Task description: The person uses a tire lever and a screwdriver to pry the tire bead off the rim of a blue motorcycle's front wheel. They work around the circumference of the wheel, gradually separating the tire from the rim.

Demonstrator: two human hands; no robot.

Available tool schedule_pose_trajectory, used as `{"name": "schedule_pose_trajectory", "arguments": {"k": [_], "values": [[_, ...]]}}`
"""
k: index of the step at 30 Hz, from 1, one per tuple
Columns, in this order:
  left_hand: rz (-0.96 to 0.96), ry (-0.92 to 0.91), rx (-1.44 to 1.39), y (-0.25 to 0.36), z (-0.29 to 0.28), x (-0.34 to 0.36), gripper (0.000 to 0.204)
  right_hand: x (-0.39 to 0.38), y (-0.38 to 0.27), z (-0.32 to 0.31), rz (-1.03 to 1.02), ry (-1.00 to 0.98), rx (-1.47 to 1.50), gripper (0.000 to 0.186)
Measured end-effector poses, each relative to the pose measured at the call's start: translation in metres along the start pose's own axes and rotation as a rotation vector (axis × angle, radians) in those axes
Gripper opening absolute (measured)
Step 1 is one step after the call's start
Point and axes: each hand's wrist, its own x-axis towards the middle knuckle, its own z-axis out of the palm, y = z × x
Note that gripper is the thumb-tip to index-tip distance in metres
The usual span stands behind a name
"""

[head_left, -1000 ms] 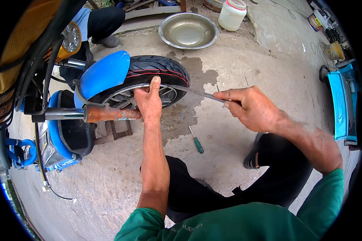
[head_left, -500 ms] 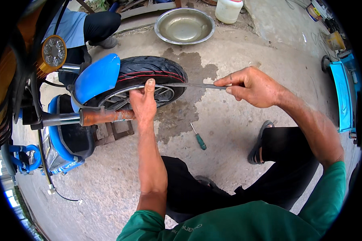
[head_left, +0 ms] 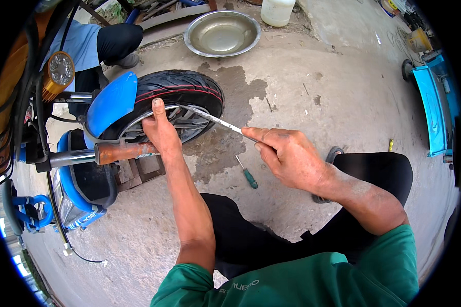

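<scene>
A black tyre (head_left: pixel 189 84) with a red stripe sits on the spoked wheel (head_left: pixel 189 125) of a motorbike, under a blue mudguard (head_left: pixel 112 102). My left hand (head_left: pixel 163 132) grips the near side of the rim, its thumb pressed up against the tyre's edge; its other fingers are mostly hidden. In my right hand (head_left: pixel 292 159) is a long flat metal tyre lever (head_left: pixel 215 119). The lever's far tip meets the gap between rim and tyre, close to my left thumb. A rusty fork tube (head_left: pixel 125 152) lies alongside the left wrist.
A green-handled screwdriver (head_left: pixel 250 178) lies on the concrete beside a wet patch (head_left: pixel 210 158). Farther off stand a metal basin (head_left: pixel 223 33) with water and a whitish jug (head_left: pixel 277 11). Another person (head_left: pixel 120 43) crouches at the far left. A blue cart-like object (head_left: pixel 430 110) stands right.
My right hand has swung down and nearer, tilting the lever from nearly level to slanting toward me. The left hand keeps its hold. The whole view has shifted slightly.
</scene>
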Motion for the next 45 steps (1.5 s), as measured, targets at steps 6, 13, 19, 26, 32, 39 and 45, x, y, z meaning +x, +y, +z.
{"name": "schedule_pose_trajectory", "arguments": {"k": [6,13,19,26,32,39,45], "values": [[0.028,-0.038,0.067,0.002,-0.012,-0.006,0.056,0.028,-0.01,-0.069,0.209,-0.301,-0.08,0.035],[-0.011,-0.063,-0.183,0.003,-0.025,-0.002,0.058,0.061,-0.005,-0.081,0.273,-0.41,-0.091,0.037],[-0.016,0.007,-0.311,-0.006,-0.039,0.004,0.059,0.108,-0.059,-0.099,0.166,-0.482,-0.392,0.038],[-0.027,0.073,-0.332,0.012,-0.028,0.003,0.061,0.095,-0.076,-0.078,0.23,-0.427,-0.316,0.036],[-0.012,0.101,-0.389,0.01,-0.021,-0.001,0.063,-0.006,-0.032,0.018,-0.015,0.044,-0.042,0.037],[-0.034,0.094,-0.351,0.006,-0.026,0.0,0.074,0.028,-0.042,-0.036,0.019,-0.189,-0.08,0.036],[-0.085,0.209,-0.304,0.022,-0.012,-0.011,0.07,0.001,-0.011,-0.069,0.276,-0.217,0.031,0.038]]}}
